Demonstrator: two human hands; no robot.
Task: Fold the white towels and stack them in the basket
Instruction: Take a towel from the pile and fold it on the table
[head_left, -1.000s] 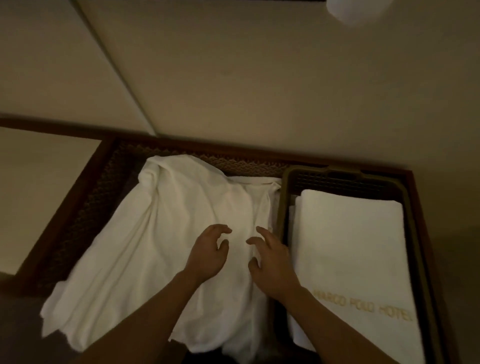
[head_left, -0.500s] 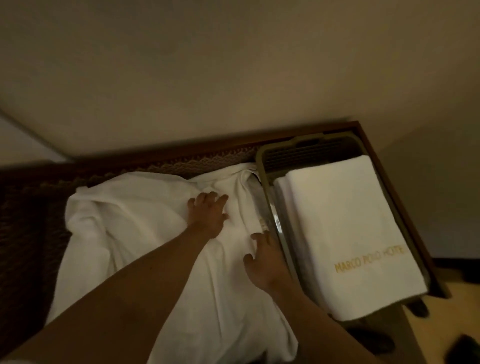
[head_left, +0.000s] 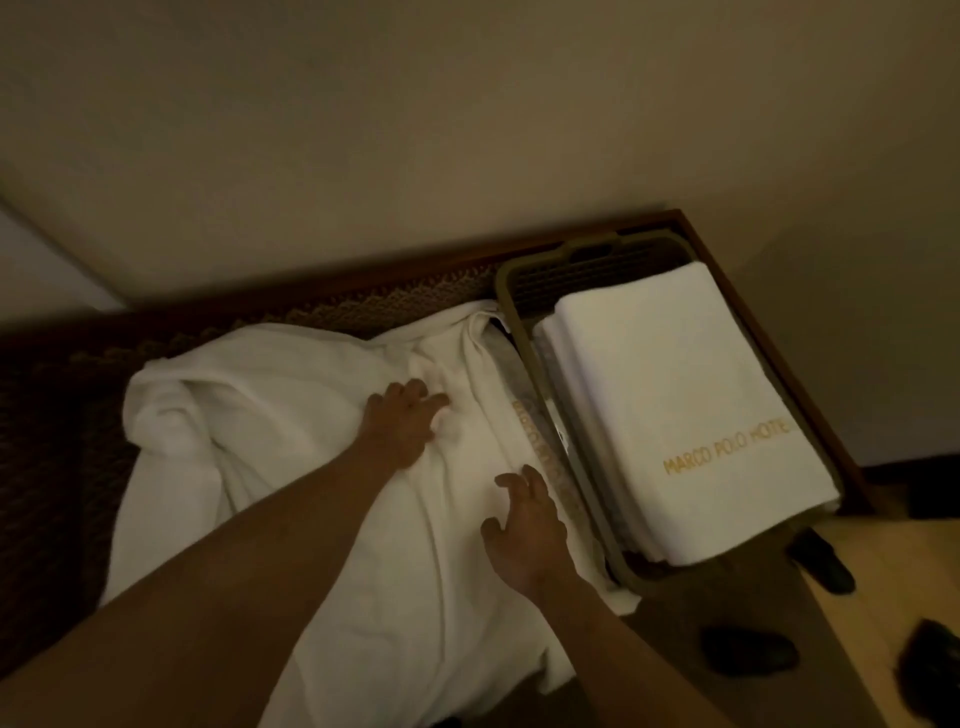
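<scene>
Both hands have slid far and right: left hand (head_left: 400, 426) flat on the towel (head_left: 291, 415), right hand (head_left: 524, 525) spread near its basket-side (head_left: 511, 312) edge, gripping nothing.

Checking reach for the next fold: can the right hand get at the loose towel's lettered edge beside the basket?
Probably yes. The right hand hovers open over the loose towel, its fingertips right at the lettered edge. Nothing lies between them; the basket wall sits just beyond.
</scene>
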